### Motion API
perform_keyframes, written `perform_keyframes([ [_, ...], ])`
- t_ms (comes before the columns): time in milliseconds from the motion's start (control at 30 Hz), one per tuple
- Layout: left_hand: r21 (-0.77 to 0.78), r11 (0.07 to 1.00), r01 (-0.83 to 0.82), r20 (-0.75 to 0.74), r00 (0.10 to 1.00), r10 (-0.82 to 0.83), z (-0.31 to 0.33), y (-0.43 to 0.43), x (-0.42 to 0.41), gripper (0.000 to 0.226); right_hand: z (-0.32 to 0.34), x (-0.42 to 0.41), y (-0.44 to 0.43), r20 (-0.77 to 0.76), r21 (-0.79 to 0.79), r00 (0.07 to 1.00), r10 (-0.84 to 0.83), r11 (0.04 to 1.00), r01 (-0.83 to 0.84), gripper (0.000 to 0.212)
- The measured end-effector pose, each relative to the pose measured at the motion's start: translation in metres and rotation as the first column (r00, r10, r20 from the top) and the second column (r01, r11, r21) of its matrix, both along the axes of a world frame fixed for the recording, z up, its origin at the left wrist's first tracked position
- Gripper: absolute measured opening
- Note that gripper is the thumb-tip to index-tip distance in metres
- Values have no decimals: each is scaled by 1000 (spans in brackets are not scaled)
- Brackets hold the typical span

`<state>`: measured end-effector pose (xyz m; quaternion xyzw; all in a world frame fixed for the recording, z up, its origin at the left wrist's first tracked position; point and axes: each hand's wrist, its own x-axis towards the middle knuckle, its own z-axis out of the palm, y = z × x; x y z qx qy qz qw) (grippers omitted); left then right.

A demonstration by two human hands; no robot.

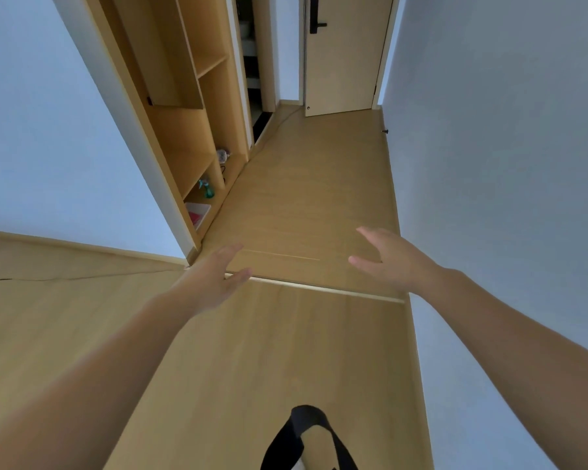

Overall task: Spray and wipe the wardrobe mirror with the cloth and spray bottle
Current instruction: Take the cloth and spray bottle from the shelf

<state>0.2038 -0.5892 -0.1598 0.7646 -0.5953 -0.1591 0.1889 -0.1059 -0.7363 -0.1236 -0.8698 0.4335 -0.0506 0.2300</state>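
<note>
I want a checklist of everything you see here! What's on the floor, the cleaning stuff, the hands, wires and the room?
Surface: wooden floor, bare along the hallway.
Job's things: green spray bottle standing in a low cubby of the open wooden shelf unit; cloth and mirror not seen.
Clutter: white tray with something pink in the bottom cubby; small grey object on a higher shelf.
Hands: left hand and right hand, both open and empty, held out.
Cables: thin cord running along the floor edge.
Surroundings: pale walls, closed door with black handle.
</note>
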Motion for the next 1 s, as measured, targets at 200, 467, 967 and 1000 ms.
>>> perform_keyframes([
  [200, 12, 999, 32, 36, 999, -32, 4, -66, 34, 64, -5, 30, -53, -22, 13, 1000, -14, 1000, 14, 73],
  [467, 39, 999, 0, 20, 1000, -1, 0, -147, 65, 64, -8, 61, -145, -46, 32, 999, 11, 999, -10, 73],
  [967, 17, 967, -256, 1, 967, 256, 3, -344, 47, 65, 15, 97, -403, -75, 28, 977, 202, 979, -200, 71],
  [1000, 18, 963, -268, 0, 963, 268, 2, -355, 45, 66, 16, 99, -418, -71, 30, 976, 206, 978, -205, 71],
])
